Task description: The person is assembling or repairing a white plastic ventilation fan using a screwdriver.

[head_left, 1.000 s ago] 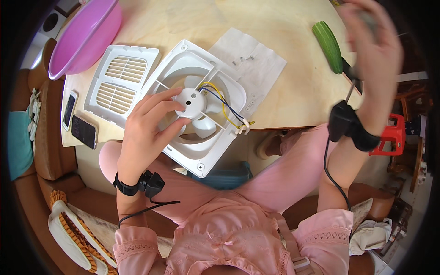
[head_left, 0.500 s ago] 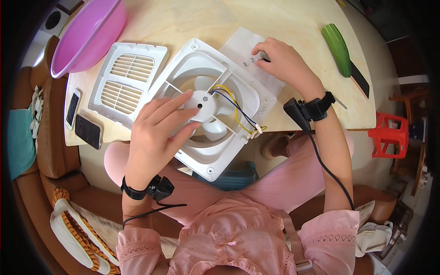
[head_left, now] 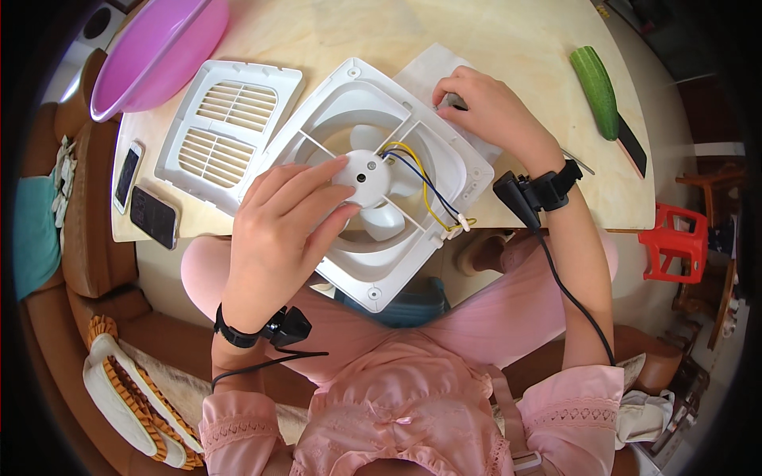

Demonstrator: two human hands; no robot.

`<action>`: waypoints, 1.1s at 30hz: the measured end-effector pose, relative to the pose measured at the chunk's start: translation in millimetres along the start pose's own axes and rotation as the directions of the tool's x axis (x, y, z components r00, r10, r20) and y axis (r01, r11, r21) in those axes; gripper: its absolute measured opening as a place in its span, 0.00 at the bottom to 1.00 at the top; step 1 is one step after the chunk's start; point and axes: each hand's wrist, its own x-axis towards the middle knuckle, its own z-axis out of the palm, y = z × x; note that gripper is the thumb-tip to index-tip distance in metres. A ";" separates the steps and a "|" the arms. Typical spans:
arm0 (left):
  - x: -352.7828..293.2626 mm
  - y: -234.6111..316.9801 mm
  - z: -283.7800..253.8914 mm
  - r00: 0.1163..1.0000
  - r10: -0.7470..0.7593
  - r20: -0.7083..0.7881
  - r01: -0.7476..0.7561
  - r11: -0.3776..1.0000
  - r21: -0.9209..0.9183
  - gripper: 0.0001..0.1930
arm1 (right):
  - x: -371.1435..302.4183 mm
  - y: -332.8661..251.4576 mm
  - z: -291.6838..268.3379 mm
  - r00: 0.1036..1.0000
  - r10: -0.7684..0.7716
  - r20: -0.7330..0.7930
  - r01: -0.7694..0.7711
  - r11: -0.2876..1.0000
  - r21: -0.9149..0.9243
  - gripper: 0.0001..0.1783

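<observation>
A white square ventilation fan (head_left: 373,297) lies tilted over the table's near edge, with pale blades (head_left: 384,224) and a round hub (head_left: 367,194). My left hand (head_left: 282,214) rests its outstretched fingertips on the hub's left side. Yellow and blue wires (head_left: 429,186) run from the hub to white connectors (head_left: 463,224) at the frame. My right hand (head_left: 484,107) is closed over a white sheet (head_left: 425,71), fingertips bent down to it. A grey handle end shows inside that hand, and a thin metal shaft (head_left: 578,161) emerges past the wrist, like a screwdriver; its middle is hidden.
A white slatted cover (head_left: 214,163) lies left of the fan, touching or close to it. Beyond stands a purple basin (head_left: 155,67). Two phones (head_left: 155,216) lie near the left edge. Right are a cucumber (head_left: 595,87), a black-bladed knife (head_left: 631,147) and a red stool (head_left: 673,242).
My right fingertips have come down where small screws lay visible on the sheet. Fan and table things sit slightly shifted in the view. My left hand stays on the hub.
</observation>
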 end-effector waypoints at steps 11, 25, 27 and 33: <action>6.7 5.1 -6.2 0.987 -0.109 0.116 0.120 0.988 -0.097 0.09 | 3.4 4.5 3.0 0.997 -0.071 0.008 0.071 0.997 0.019 0.06; 37.7 12.2 -27.8 0.922 0.080 0.379 -0.168 0.964 0.205 0.06 | -1.1 4.3 -10.0 0.989 -0.104 -0.101 0.113 0.990 0.084 0.07; 40.9 12.3 -31.9 0.898 0.092 0.430 -0.206 0.952 0.226 0.07 | -4.0 4.9 -14.6 0.989 -0.092 -0.116 0.106 0.988 0.115 0.07; 48.6 9.0 -37.4 0.876 0.047 0.480 -0.134 0.979 0.150 0.08 | -26.3 8.2 -27.6 0.996 -0.022 -0.081 0.042 0.966 0.254 0.08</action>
